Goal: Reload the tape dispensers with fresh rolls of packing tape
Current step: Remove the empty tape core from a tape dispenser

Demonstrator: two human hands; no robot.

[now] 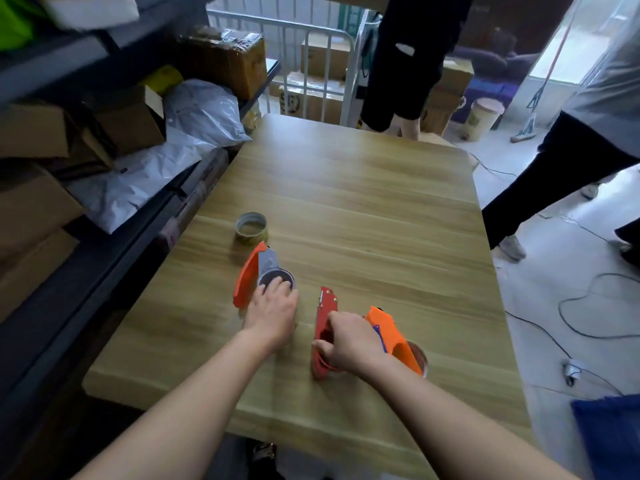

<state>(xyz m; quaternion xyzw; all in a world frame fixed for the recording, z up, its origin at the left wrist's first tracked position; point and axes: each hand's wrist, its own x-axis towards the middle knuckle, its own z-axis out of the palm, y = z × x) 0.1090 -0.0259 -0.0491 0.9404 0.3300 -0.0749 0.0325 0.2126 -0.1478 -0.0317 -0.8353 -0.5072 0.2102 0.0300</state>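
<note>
Orange dispenser near left edge of tabletop: left hand on its hub, grip unclear. Right hand curled round red dispenser. Tape roll beyond.

**Three dispensers, two rolls on the table**

I count three. The left orange dispenser lies flat on its side, round grey hub facing up, nose pointing away. The red dispenser stands on edge, nose away. The right orange dispenser sits just beside it, tilted over a half-hidden roll. A tan roll lies flat, hole up, just beyond the left one.
</note>
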